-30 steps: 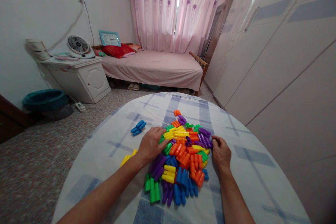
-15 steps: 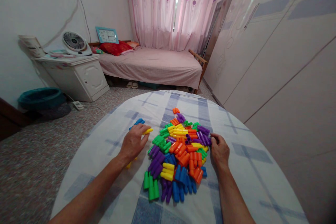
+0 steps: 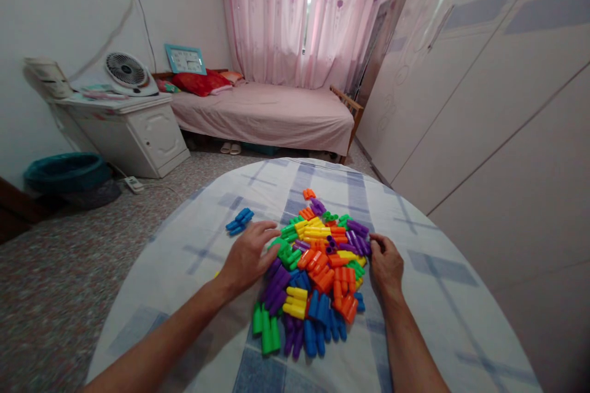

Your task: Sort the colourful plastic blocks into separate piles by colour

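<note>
A heap of plastic building blocks, shaped like joined tubes, lies mid-table. My left hand [image 3: 253,253] is at the heap's left side, fingers apart, thumb and fingertips reaching around green blocks [image 3: 286,253]. Whether it touches them I cannot tell. My right hand [image 3: 387,263] rests on the table at the heap's right edge, fingers curled, tips beside purple blocks [image 3: 357,242]; I see nothing in it. Orange blocks [image 3: 343,281], yellow blocks [image 3: 295,303] and blue blocks [image 3: 319,307] fill the heap. Apart from it, blue blocks [image 3: 239,221] lie beyond my left hand. A yellow bit [image 3: 216,274] peeks from behind my left wrist.
A blue-and-white checked cloth [image 3: 442,319] covers the round table. Behind it stand a bed [image 3: 276,107] and a white cabinet [image 3: 159,138] with a fan [image 3: 126,70]. A bin [image 3: 67,172] is on the floor at left, a wardrobe [image 3: 483,116] at right.
My left hand has moved right to the green blocks and opened. The yellow block it held is no longer in its fingers. The right hand has stayed in place.
</note>
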Demonstrator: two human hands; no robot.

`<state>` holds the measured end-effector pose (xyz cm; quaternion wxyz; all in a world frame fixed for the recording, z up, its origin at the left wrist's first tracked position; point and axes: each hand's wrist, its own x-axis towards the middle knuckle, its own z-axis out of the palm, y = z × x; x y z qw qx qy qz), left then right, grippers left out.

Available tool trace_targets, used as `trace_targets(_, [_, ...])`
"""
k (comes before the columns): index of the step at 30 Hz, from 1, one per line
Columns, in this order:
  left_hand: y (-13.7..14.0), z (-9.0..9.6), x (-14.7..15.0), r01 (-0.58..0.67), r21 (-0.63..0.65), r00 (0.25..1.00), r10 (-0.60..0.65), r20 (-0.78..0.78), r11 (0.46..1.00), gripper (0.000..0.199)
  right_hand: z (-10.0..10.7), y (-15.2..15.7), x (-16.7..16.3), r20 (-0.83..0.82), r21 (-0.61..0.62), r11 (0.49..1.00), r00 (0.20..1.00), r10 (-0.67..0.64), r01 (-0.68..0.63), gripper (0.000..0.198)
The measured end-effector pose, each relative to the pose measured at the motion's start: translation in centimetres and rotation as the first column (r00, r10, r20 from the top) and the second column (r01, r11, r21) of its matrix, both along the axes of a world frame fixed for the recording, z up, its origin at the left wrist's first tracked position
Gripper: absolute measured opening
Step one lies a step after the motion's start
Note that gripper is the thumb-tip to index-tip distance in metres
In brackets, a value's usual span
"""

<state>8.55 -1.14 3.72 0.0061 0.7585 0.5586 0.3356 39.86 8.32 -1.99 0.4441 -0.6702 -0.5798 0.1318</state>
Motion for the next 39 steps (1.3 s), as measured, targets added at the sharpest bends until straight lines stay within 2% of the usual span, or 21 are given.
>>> trace_targets(2, [2.6,0.7,2.3,0.1,-0.019,0.995,-0.1,0.002,0.995,0.025,0.1,0.0,0.0,0.003,0.001,1.0,1.0,0.004,-0.004,0.042])
trace_targets(5, [5.9,0.6,5.3,0.187,-0.09,0.976,-0.195,-0.094,0.978,0.028,0.1,0.0,0.1,0.002,0.001,1.0,1.0,0.012,-0.012,0.041])
trace_targets(8, [7.9,-0.4,6.9,0.154,-0.191,0.967,-0.188,-0.173,0.969,0.028,0.0,0.0,0.2,-0.011,0.001,1.0,1.0,0.015,-0.015,0.041])
trace_targets(12, [8.4,-1.1,7.2,0.114,-0.197,0.984,-0.138,-0.111,0.974,0.028,-0.1,0.1,0.2,-0.012,0.001,1.0,1.0,0.007,-0.007,0.041])
trace_targets(16, [7.3,-0.3,5.7,0.079,-0.157,0.995,-0.068,0.075,0.984,0.029,0.0,0.1,0.1,-0.004,-0.006,1.0,1.0,0.01,-0.01,0.041])
trace_targets(21, [3.9,0.8,1.3,0.008,-0.148,0.967,0.03,0.255,0.989,0.031,-0.1,0.1,0.1,-0.001,0.002,1.0,1.0,0.007,-0.007,0.041])
trace_targets(25, [0.1,0.1,-3.0,-0.138,-0.16,0.962,0.171,0.213,0.977,0.035,-0.2,0.2,0.2,0.007,0.018,1.0,1.0,0.016,-0.016,0.04])
trace_targets(29, [-3.2,-1.6,-6.2,-0.212,-0.163,0.963,0.234,0.132,0.964,0.036,-0.2,0.1,0.1,0.011,0.017,1.0,1.0,0.008,-0.009,0.04])
trace_targets(33, [-4.7,-2.6,-7.2,-0.243,-0.231,0.939,0.289,0.189,0.942,0.038,-0.1,0.1,0.1,0.018,0.004,1.0,1.0,-0.005,0.005,0.04])
trace_targets(39, [-3.7,-2.6,-5.9,-0.209,-0.21,0.943,0.253,0.217,0.955,0.036,-0.3,0.2,0.2,0.025,-0.011,1.0,1.0,-0.007,0.007,0.04])
